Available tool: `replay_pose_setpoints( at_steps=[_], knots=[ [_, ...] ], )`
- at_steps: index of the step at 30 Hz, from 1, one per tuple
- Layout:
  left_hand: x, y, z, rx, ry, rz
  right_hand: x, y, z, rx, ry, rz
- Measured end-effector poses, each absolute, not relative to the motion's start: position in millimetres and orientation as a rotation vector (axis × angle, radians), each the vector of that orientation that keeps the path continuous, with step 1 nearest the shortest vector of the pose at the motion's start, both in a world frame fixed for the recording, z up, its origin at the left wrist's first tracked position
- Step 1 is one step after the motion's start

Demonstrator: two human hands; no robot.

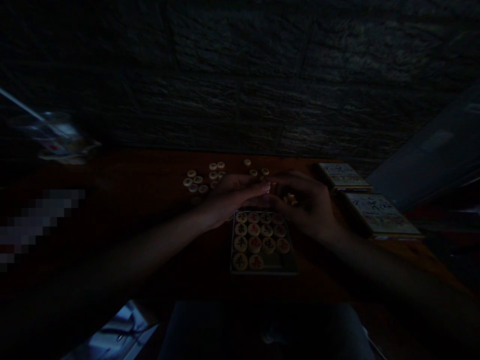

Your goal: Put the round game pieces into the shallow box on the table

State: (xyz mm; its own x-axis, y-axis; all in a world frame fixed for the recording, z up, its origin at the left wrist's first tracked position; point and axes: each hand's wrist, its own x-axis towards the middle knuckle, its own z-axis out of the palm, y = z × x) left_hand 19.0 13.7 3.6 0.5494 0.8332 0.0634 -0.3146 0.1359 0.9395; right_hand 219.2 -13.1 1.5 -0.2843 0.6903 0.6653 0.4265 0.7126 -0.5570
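Observation:
It is very dark. My left hand (240, 192) and my right hand (309, 202) meet at the fingertips just beyond a shallow box (279, 262). Rows of round Chinese chess pieces (254, 230) with red and black characters lie in this box, and its near right corner holds no piece. The left thumb and fingers are drawn together at the right fingertips. My right fingers are curled, with small gold-coloured things (290, 199) beside the palm. What lies between the fingertips is too dark to make out. Loose chess pieces (198, 180) lie beyond the left hand.
Two flat printed boxes (345, 175) (382, 215) lie at the right of the wooden table (150, 172). A clear cup (60, 135) with a straw stands at the far left. A rough block wall (240, 100) rises behind the table. More loose pieces (247, 162) lie near it.

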Motion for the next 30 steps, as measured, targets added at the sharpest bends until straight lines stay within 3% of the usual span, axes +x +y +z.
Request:
replay_pose_setpoints(
  at_steps=[13,30],
  knots=[
    [16,13,6,1.224,0.560,0.914,219,-18,9,-0.802,-2.000,0.105],
    [14,15,3,1.304,0.576,0.922,217,-21,14,-0.747,-2.009,0.121]
  ],
)
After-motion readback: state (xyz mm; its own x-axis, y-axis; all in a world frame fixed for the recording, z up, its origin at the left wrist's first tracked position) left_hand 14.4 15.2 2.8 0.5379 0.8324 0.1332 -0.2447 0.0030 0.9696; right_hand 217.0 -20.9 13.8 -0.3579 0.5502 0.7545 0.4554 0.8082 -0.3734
